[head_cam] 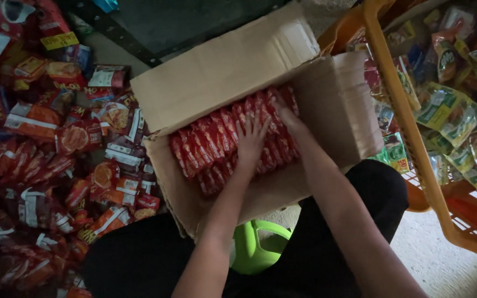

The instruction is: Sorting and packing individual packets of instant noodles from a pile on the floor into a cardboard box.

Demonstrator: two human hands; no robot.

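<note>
**Red packets pressed into the box**

Head view: red packets stand in tight rows inside the open cardboard box. The left hand lies spread flat on them; the right hand reaches in just beside it, its fingers hidden. Even, flat pressure likely keeps the rows upright.

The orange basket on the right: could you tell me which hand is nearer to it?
Right. The right hand lies on the red packets toward the orange basket; the left hand rests farther away.

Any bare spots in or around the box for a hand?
Inside the cardboard box, bare cardboard right of the red packets, beside the right hand. Floor strip by the orange basket. Crowded: packet pile on the left.
</note>
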